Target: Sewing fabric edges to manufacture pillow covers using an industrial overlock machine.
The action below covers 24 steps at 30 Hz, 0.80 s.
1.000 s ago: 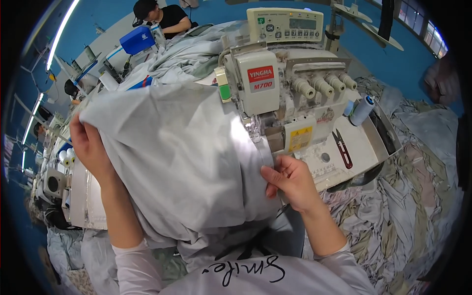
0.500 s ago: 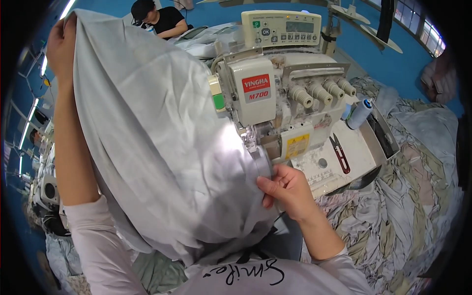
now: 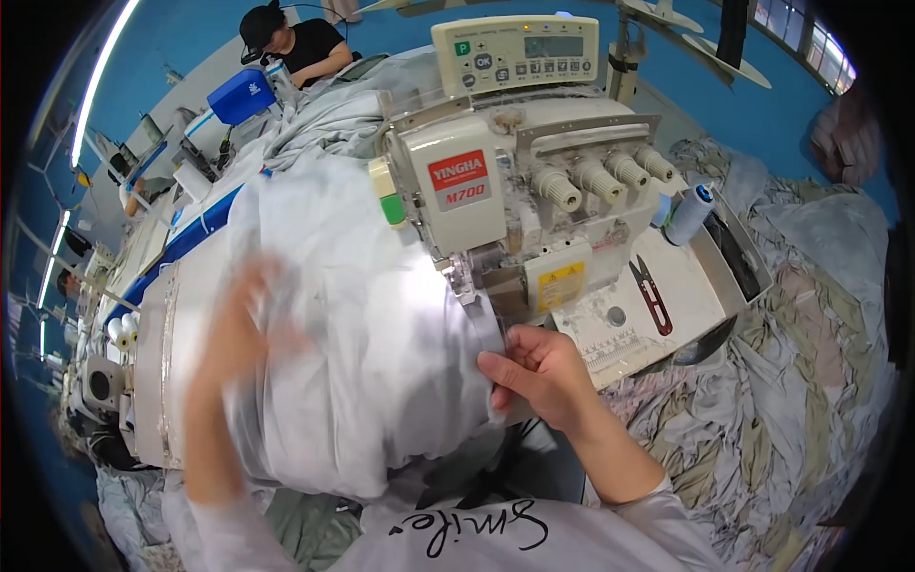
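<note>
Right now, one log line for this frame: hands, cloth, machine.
left hand: blurred, on grey cloth | right hand: pinching cloth edge by presser foot | sewing machine: cloth at needle | red snips: on machine bed, untouched

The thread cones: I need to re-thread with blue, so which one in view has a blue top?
The upright cone standing at the machine's right side, past the tension knobs. The pale cones at the far left show no blue.
</note>
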Tool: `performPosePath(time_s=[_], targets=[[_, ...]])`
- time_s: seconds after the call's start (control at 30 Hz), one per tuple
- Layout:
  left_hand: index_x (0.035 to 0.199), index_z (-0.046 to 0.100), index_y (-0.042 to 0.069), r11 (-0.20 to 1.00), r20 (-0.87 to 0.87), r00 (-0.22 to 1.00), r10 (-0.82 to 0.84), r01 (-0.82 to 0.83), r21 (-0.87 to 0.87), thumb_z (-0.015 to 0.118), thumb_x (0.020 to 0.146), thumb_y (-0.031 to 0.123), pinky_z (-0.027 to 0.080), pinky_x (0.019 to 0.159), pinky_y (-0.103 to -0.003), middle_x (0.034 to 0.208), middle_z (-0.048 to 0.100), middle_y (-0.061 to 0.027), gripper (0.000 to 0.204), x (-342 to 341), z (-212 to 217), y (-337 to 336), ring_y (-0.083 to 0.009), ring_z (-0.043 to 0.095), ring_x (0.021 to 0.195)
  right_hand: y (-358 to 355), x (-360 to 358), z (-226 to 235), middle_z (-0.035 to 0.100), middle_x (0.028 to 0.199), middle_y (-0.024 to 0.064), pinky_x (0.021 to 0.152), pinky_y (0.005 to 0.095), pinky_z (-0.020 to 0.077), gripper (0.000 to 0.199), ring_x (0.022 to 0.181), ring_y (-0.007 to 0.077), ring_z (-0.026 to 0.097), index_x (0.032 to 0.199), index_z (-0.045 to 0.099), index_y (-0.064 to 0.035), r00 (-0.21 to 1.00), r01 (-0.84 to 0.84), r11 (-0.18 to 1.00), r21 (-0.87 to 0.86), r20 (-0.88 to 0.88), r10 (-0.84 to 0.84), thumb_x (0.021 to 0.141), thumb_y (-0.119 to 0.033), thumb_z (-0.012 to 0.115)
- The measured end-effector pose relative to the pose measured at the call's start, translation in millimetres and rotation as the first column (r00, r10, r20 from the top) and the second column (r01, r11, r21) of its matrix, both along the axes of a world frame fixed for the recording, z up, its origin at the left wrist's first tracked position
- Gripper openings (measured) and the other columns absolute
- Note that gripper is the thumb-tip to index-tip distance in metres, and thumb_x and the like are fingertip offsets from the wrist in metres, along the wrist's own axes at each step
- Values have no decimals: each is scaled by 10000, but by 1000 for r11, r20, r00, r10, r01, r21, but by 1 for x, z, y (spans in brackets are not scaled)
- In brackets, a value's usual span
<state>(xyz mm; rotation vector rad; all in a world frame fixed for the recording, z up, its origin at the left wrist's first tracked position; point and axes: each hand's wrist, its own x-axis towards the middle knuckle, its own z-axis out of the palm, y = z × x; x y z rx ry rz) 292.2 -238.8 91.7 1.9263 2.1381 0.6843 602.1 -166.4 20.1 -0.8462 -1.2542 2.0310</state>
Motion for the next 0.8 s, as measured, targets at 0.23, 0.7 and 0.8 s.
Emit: performPosePath(time_s=[0.23,0.7,0.8], targets=[[932,526,-15,908,-84,921,381,-355,221,541,787,36,424,620,-341,875,565,-158,155,57,-77,-108,-292,524,662,-5,-2,14,554,565,9,435,197,424,184,477,71,544,692,514,-36,995,-96,995,27,-34,96,799,-96,652],[923,540,38,588,115,937,330,-299,752,488,863,109,426,663,-268,794,588,-101,107,-26,32,41,-179,546,704,1,1,9,557,573,9,427,193,414,145,474,61,532,741,548,-19,987,-152,980,127,-28,157,819,-111,629],[921,548,43,591,61,938,340,-264,762,504,863,129,429,652,-271,782,596,-103,113,-35,45,58,-181,551,690,1,2,9,559,574,9,425,193,412,136,475,61,533,749,554,-16,987,-153,981,120,-32,158,818,-105,629]])
